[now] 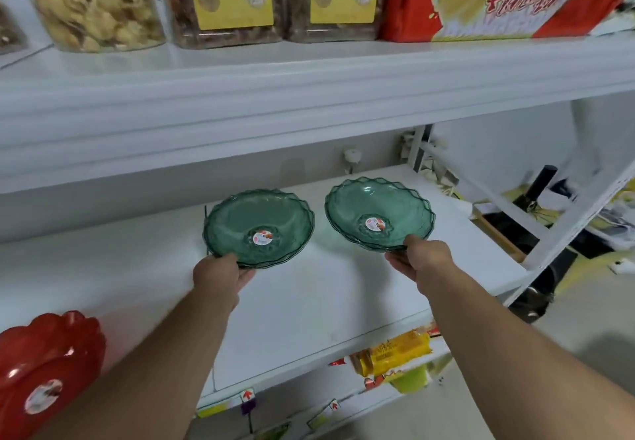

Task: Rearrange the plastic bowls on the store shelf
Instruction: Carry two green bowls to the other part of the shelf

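Observation:
Two small stacks of clear green plastic bowls with wavy rims are held over the white middle shelf (309, 302). My left hand (220, 276) grips the near edge of the left green stack (257, 223). My right hand (421, 261) grips the near edge of the right green stack (378, 213). Both stacks tilt toward me, and each shows a round sticker at its centre. A red scalloped plastic bowl (44, 367) with a sticker sits at the shelf's near left corner, beside my left forearm.
The upper shelf (309, 96) overhangs the bowls and carries clear jars of snacks (92, 3) and a red box (498, 0). Yellow snack packets (391, 353) lie on the shelf below. A white shelf post (584, 213) slants at the right.

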{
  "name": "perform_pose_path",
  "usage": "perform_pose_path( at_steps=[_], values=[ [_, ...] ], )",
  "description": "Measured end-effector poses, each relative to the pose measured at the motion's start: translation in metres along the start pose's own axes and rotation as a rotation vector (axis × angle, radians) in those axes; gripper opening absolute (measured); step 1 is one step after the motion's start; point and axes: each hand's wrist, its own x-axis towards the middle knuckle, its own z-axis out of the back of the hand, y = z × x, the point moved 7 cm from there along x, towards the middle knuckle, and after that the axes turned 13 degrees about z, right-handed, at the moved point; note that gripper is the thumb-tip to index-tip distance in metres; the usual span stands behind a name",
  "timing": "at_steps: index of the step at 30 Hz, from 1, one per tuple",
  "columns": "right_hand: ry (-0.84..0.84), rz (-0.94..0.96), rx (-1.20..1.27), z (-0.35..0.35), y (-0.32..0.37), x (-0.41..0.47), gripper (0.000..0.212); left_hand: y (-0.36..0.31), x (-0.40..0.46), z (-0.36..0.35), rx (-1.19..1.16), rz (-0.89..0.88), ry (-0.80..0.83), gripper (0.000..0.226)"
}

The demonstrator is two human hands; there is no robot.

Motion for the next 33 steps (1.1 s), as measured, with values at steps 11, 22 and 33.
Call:
perform_pose_path(
  at_steps=[11,22,33],
  values=[
    [0.087,0.017,-0.028,0.017,0.017,0.11,0.014,0.029,0.021,-0.074,-0.061,0.016,-0.048,0.033],
    [0.167,0.008,-0.075,0.002,0.007,0.179,0.018,0.042,0.044,-0.107,-0.097,-0.04,-0.103,0.022],
    [0.206,-0.03,-0.079,-0.01,0.004,0.201,0.02,0.033,0.053,-0.119,-0.086,-0.063,-0.098,0.01]
  ],
)
